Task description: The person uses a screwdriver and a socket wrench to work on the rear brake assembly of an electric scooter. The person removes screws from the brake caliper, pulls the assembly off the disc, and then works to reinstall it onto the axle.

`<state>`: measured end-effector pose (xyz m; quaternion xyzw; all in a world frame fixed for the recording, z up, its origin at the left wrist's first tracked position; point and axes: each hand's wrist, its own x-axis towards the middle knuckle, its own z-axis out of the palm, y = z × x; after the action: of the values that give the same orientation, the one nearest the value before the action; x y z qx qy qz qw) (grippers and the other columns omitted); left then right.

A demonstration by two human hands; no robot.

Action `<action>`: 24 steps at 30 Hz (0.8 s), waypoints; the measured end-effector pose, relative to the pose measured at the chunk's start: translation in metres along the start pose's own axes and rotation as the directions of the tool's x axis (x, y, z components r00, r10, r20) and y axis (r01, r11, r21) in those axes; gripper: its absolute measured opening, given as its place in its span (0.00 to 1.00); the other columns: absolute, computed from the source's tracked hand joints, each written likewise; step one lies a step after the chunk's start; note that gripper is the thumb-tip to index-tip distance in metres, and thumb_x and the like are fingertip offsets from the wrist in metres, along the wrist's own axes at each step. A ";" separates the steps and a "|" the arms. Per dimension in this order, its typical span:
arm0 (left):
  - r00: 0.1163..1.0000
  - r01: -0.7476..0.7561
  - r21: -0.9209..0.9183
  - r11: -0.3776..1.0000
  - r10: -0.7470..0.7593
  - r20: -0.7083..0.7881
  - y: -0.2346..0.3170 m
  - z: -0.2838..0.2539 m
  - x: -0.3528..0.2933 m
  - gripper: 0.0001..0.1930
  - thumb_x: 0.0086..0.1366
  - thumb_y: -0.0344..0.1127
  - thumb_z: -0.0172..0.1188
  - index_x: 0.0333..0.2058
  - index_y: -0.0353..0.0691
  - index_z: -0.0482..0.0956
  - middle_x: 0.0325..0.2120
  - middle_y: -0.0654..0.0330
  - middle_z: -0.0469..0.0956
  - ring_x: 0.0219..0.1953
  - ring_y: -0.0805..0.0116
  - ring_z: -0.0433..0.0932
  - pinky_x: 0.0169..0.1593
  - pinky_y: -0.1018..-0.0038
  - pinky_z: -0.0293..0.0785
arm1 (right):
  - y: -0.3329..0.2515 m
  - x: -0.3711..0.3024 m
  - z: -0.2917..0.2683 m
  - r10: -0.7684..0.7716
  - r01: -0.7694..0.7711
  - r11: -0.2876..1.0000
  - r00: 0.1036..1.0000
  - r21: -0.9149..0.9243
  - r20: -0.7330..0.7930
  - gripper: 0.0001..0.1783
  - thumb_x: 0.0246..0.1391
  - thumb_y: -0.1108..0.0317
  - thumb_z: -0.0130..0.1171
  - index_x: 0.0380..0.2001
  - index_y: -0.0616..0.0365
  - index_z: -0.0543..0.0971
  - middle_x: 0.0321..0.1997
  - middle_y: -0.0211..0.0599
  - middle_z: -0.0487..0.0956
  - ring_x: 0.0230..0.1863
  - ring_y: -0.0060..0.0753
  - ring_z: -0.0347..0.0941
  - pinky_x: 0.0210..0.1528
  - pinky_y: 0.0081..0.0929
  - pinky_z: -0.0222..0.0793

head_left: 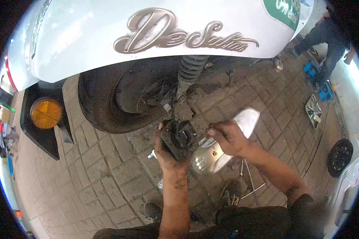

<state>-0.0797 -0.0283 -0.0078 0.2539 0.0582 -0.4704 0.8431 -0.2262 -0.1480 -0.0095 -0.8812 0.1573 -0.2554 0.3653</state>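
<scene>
The fingers of my left hand (168, 149) are wrapped round a grimy black mechanical part (182, 134), rounded with a hollow in it. A thin dark cable or hose (172, 105) runs from the part up toward the scooter's wheel. To its right, my right hand (229, 137) is closed in a pinch on a small thin piece close to the part's edge. Its exact kind is too small to make out. Beneath and beside the right hand lies a cover panel (249, 119), white with a metallic gold-silver end.
The scooter's white body panel (79, 44) overhangs my hands, with a tire (97, 107), coil spring (192, 67) and orange reflector (46, 113) below. A T-handle wrench (254, 189) lies on the paving. Another person (331, 36) stands far right near a blue object (325, 92).
</scene>
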 end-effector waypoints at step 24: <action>0.997 0.041 -0.071 0.997 -0.036 0.063 -0.001 -0.008 0.001 0.20 0.67 0.53 0.47 0.47 0.46 0.73 0.41 0.58 0.79 0.41 0.59 0.78 0.41 0.58 0.76 | 0.034 0.015 0.008 -0.221 0.221 0.972 0.975 -0.076 0.016 0.12 0.52 0.65 0.57 0.31 0.65 0.74 0.26 0.54 0.74 0.27 0.57 0.73 0.28 0.43 0.67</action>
<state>-0.0788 -0.0253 -0.0153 0.2075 0.0541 -0.4917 0.8440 -0.2126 -0.1742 -0.0342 -0.9076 0.0666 -0.2851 0.3009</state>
